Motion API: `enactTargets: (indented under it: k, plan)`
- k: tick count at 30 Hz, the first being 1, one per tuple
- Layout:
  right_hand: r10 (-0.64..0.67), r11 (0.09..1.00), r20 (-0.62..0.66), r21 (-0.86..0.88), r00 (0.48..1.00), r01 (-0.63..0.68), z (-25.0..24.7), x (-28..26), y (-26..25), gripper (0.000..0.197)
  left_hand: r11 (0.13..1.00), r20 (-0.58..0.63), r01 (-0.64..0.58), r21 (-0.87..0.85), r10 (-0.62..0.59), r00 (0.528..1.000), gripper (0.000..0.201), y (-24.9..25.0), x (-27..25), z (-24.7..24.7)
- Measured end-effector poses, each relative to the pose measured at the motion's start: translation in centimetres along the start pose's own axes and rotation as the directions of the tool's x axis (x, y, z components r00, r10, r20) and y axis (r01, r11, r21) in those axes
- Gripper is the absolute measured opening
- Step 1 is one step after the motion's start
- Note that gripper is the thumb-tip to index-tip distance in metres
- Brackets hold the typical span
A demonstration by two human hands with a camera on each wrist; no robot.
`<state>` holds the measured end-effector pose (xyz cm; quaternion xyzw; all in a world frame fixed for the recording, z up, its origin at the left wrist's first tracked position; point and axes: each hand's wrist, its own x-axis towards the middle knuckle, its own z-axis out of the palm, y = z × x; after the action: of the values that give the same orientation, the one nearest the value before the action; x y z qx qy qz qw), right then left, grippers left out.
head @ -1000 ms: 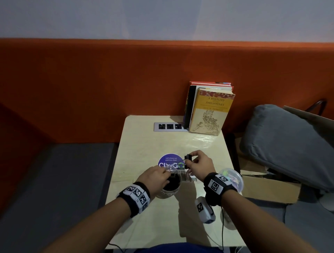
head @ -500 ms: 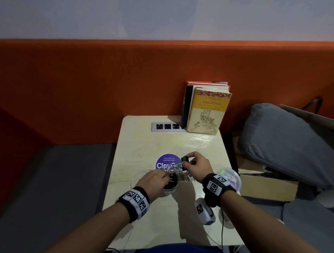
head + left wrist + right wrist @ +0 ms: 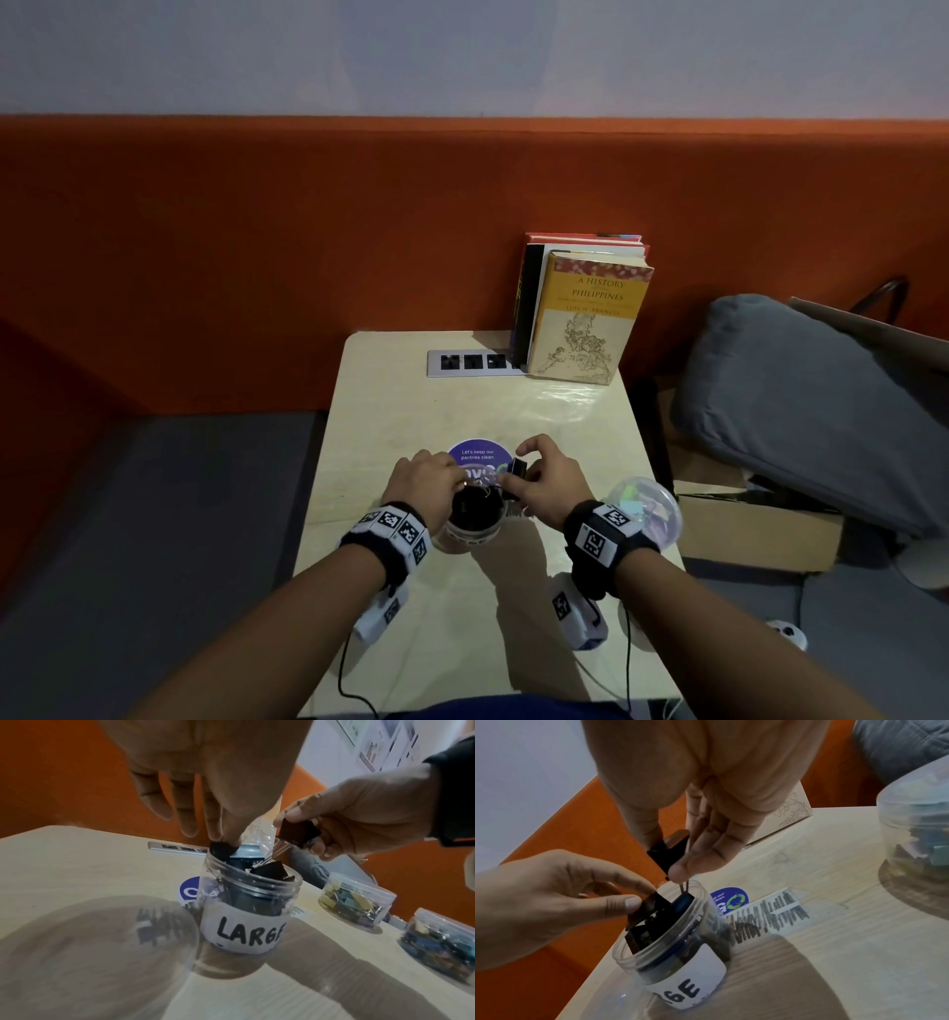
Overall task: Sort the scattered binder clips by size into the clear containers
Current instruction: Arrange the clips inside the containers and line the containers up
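A clear jar (image 3: 244,931) labelled LARGE (image 3: 680,990) stands near the table's middle (image 3: 470,529), holding several black and dark blue clips. My left hand (image 3: 226,843) pinches a black clip (image 3: 647,908) at the jar's mouth (image 3: 221,851), thumb and forefinger on it. My right hand (image 3: 666,862) pinches a second large black binder clip (image 3: 298,833) just above the jar's far rim (image 3: 516,470), its wire handles pointing down into the opening. Both hands (image 3: 462,480) meet over the jar.
Two more clear jars of mixed coloured clips (image 3: 354,902) (image 3: 442,945) stand to the right (image 3: 644,509). A clear round lid (image 3: 90,953) lies left of the jar. Books (image 3: 585,318) and a socket strip (image 3: 467,362) are at the table's back; a purple sticker (image 3: 477,455) lies beyond the jar.
My right hand has carried its clip left and down, closer over the jar's mouth. My left hand has shifted from the jar's side up to its rim.
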<state>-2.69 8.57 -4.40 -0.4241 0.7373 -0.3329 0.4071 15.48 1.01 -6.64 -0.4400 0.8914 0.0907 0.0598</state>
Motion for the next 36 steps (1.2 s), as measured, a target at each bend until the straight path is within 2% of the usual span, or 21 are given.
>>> enactTargets:
  k: [4, 7, 14, 18, 22, 24, 27, 30, 33, 36]
  plan:
    - [0.002, 1.0, 0.008, -0.021, 1.0, -0.002, 0.2, 0.2, 0.0, 0.029, 0.985, -0.07, 0.071, -0.158, -0.083, 0.994, 0.031, -0.2, -0.2, 0.2]
    - [0.007, 0.998, 0.001, -0.059, 1.0, -0.007, 0.7, 0.7, 0.6, 0.033, 0.969, -0.057, 0.063, -0.24, -0.079, 0.995, 0.029, 0.2, -0.5, 0.6]
    - [-0.012, 0.997, 0.021, -0.08, 1.0, 0.013, 0.9, 0.7, 1.0, 0.03, 0.965, 0.009, 0.15, -0.214, -0.152, 0.988, 0.017, 0.7, 0.5, 0.0]
    - [-0.023, 0.997, 0.026, -0.075, 0.999, 0.025, 0.6, 0.3, 0.8, 0.026, 0.966, 0.032, 0.145, -0.214, -0.141, 0.989, 0.021, 1.2, 1.2, -0.5]
    - [-0.037, 0.995, -0.001, -0.089, 0.999, 0.037, 0.2, 0.3, 0.8, 0.031, 0.88, 0.099, 0.181, -0.44, -0.153, 0.983, 0.041, -0.3, 0.8, 0.6]
    - [-0.041, 0.992, -0.02, -0.124, 0.999, 0.038, 0.0, 0.5, 0.8, 0.035, 0.829, 0.111, 0.205, -0.52, -0.173, 0.979, 0.039, -1.4, 0.4, 0.8]
    - [-0.064, 0.983, -0.068, -0.177, 0.996, 0.052, -0.3, 0.8, 0.8, 0.029, 0.821, 0.081, 0.213, -0.53, -0.201, 0.976, 0.027, -2.3, -0.1, 1.0]
    - [-0.109, 0.973, -0.092, -0.215, 0.99, 0.087, -0.4, 0.9, 0.6, 0.024, 0.826, 0.058, 0.211, -0.522, -0.213, 0.975, 0.025, -2.5, -0.1, 1.0]
    - [-0.135, 0.967, -0.068, -0.225, 0.988, 0.117, -0.5, 0.8, 0.4, 0.021, 0.842, 0.088, 0.243, -0.482, -0.229, 0.969, 0.022, -2.0, 0.2, 1.1]
    - [-0.187, 0.945, 0.003, -0.271, 0.982, 0.181, -0.5, 0.8, 0.2, 0.024, 0.797, 0.128, 0.321, -0.512, -0.299, 0.946, 0.018, -1.6, 0.6, 1.2]
